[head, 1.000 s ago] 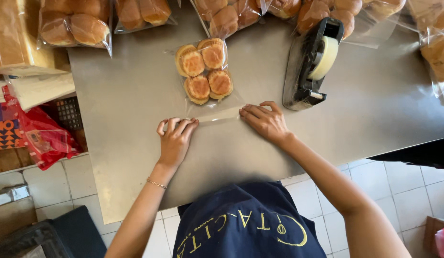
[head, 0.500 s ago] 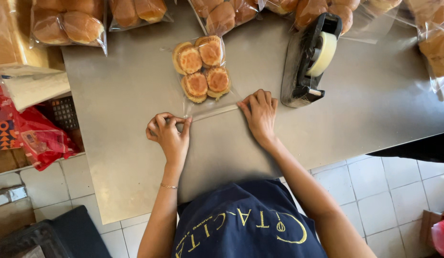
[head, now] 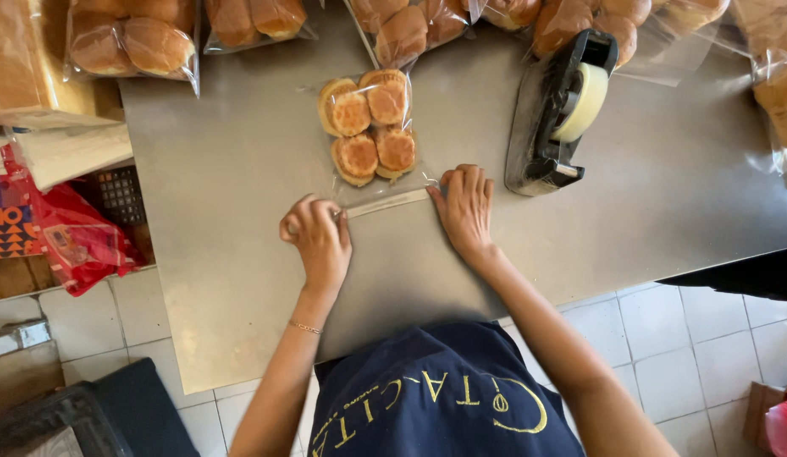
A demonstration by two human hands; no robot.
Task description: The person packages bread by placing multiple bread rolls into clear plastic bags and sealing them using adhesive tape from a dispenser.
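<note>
A clear plastic bag (head: 366,127) holding several round golden buns lies on the steel table (head: 224,211). Its open end is folded over, with a strip of tape (head: 385,203) along the fold. My left hand (head: 319,241) pinches the left end of the fold, fingers curled. My right hand (head: 465,207) lies flat, fingertips pressing the right end of the taped fold. A black tape dispenser (head: 556,118) with a pale roll stands just right of my right hand.
Several more bags of buns (head: 131,42) line the table's far edge, with others at the far right (head: 778,76). A red plastic bag (head: 71,245) and a dark crate sit left of the table. White floor tiles lie below.
Both hands have spread apart along the folded bag end, the left one sliding left and curling into a pinch, the right one staying pressed on the tape.
</note>
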